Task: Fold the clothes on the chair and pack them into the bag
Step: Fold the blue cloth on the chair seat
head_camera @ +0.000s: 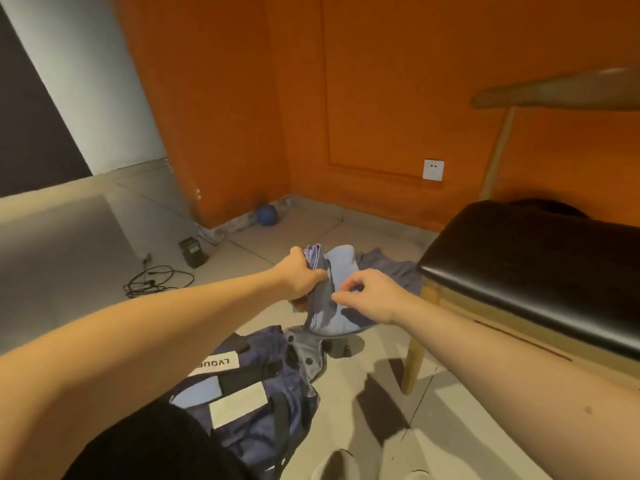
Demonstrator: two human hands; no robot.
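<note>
Tiled floor [104,237], bag [249,403] at six o'clock; left hand [301,275] clutched the garment [341,258], right hand [367,296] pinched its edge, a slip would've unfolded it.

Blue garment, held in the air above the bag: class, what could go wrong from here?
1. The left hand grips the blue garment bunched, and the right hand seems only to pinch an edge, so the mid-air fold may come out crooked or slip open.
2. A second cloth lies on the floor beside the chair; it could pick up dirt or miss the bag.
</note>
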